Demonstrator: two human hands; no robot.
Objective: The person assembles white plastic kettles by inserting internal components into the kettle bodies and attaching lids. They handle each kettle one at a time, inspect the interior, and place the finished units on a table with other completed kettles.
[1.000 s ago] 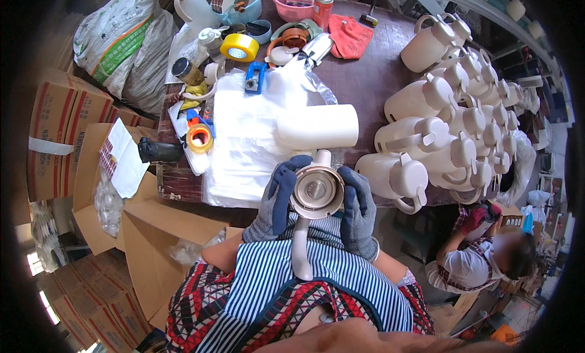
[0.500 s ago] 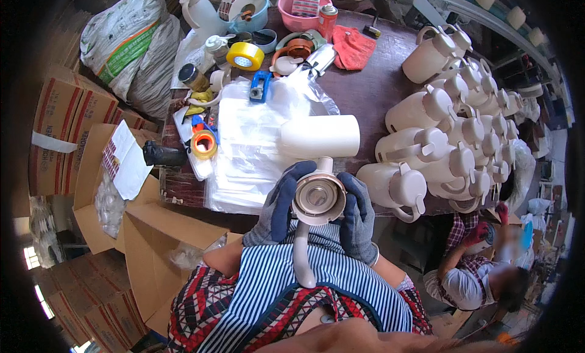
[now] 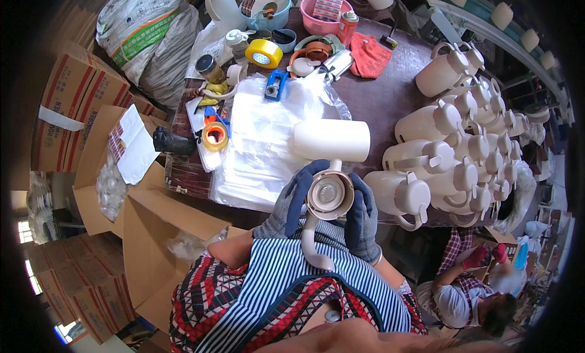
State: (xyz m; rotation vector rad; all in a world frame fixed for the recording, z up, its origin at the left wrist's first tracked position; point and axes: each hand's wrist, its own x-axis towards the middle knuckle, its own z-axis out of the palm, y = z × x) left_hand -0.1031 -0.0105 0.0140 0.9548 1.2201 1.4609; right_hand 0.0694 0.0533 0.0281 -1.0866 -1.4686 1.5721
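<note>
Between my two gloved hands is the pale beige top part of a thermos jug [image 3: 329, 196], a round collar with a spout and a long curved handle pointing toward me. My left hand [image 3: 291, 200] closes on the collar's left side and my right hand [image 3: 362, 224] on its right side. A round piece shows inside the ring; I cannot tell whether it is separate. Just beyond my hands a cream cylindrical jug body [image 3: 335, 140] lies on its side on a stack of clear plastic bags [image 3: 253, 146].
Several beige jugs [image 3: 405, 193] with lids crowd the table's right side. Yellow tape [image 3: 263, 53], a blue cutter [image 3: 276, 85], a pink basin [image 3: 318, 25] and a red cloth [image 3: 370, 56] lie farther back. Cartons [image 3: 149, 249] stand at left. A co-worker [image 3: 466, 292] sits at lower right.
The view has shifted, so the table items appear slightly farther right. My hands keep their hold on the jug top, its handle now slanting more to the right. The co-worker's hands have moved.
</note>
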